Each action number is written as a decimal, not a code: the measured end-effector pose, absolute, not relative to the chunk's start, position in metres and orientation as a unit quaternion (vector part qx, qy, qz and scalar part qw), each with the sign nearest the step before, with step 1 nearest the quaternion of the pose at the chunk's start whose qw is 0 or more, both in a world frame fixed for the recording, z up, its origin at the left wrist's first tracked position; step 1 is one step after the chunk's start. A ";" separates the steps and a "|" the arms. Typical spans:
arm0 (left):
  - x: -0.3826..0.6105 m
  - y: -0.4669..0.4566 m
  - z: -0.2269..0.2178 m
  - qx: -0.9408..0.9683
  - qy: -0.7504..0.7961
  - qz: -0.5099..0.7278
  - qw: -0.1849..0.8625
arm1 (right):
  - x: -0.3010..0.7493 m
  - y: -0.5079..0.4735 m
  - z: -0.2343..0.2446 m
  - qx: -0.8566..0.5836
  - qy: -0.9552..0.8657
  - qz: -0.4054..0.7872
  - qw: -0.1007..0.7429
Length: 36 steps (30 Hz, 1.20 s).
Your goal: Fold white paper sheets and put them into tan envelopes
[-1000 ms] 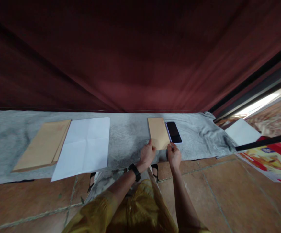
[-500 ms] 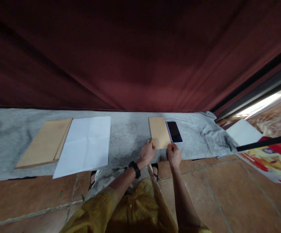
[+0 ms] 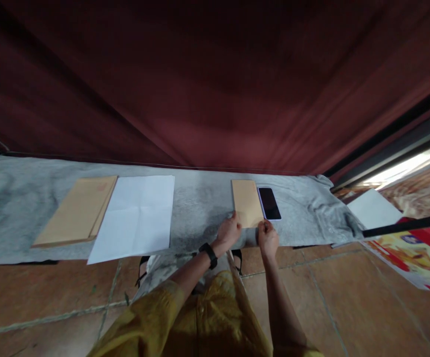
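Observation:
A small tan envelope lies on the grey cloth in front of me. At its near left corner, my left hand pinches the edge; a dark watch is on that wrist. My right hand grips the near right corner between thumb and fingers. Just right of the envelope lies a phone with a dark screen and a pale lilac rim. Well to the left are white paper sheets with faint fold creases, and beside them larger tan envelopes that overlap.
Grey cloth covers the long narrow surface. A dark red curtain hangs behind it. On the right are a dark metal bar, a white sheet and a red and yellow printed box. Tiled floor lies below.
Both hands keep hold of the envelope's near corners, and it stays flat beside the phone. The view has turned slightly, so the papers at left appear a little further right.

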<state>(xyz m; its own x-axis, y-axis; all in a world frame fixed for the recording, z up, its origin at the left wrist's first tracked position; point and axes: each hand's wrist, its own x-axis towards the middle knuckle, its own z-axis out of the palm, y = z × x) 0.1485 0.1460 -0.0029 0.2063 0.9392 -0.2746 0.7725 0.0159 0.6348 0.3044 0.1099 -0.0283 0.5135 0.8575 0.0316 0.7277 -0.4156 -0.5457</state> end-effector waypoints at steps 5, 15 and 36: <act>0.134 0.135 -0.001 0.699 0.600 0.131 0.367 | 0.304 0.105 -0.030 -0.820 -0.463 0.138 0.306; -0.033 0.044 -0.017 0.742 0.631 0.197 0.116 | 0.271 0.064 -0.056 -0.719 -0.462 0.239 0.461; -0.170 0.026 -0.006 0.708 0.704 0.038 0.054 | 0.053 0.060 -0.044 -0.545 -0.679 0.387 0.303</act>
